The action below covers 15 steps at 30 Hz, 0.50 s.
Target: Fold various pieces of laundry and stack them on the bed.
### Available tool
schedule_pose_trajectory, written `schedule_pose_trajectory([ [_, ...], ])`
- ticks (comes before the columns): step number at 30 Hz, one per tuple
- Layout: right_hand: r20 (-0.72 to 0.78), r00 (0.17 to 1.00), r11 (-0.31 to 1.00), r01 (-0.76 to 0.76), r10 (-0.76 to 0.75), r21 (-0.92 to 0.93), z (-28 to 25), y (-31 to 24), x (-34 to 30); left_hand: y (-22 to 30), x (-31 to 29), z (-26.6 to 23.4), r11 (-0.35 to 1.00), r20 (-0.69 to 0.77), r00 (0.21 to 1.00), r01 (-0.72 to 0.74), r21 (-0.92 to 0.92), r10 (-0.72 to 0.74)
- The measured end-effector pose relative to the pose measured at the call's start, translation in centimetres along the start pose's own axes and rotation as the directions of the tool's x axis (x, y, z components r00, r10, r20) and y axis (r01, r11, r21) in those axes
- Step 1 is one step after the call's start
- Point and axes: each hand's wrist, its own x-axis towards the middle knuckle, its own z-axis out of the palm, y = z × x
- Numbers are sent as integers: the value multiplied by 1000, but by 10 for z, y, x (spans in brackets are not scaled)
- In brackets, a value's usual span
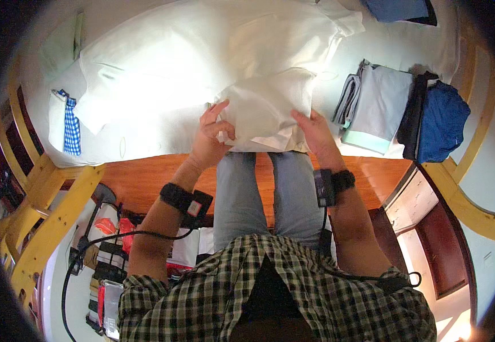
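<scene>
Cloth (247, 74), white, centre-left | right hand (318, 134) pinches its right edge; left hand (210, 134) touches it, grip unclear | near part seems doubled over, far part lies spread | folded clothes (379, 102) at right

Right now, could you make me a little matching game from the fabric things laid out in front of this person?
Things:
1. Smooth white cloth
2. Blue-and-white checked fabric strip
3. Folded grey cloth with pale-green edge
4. Crumpled dark-blue cloth bundle

Places:
A. Farthest right of the four
B. Between the right hand and thing 4
C. Between the left hand and right hand
D. Farthest left

Pairs: 1-C, 2-D, 3-B, 4-A
</scene>
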Motion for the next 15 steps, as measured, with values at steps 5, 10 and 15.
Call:
schedule_pose_trajectory([
  [5,-99,993,984,52,-70,-170,12,31,-20,-30,-19,3,952,81,995,29,303,-56],
  [10,-255,961,881,-24,-110,-472,2,83,4,-69,-28,16,910,249,952,64,411,-179],
  [15,-499,851,900,-80,-163,-429,22,88,16,-88,2,28,780,-90,778,626,21,-622],
])
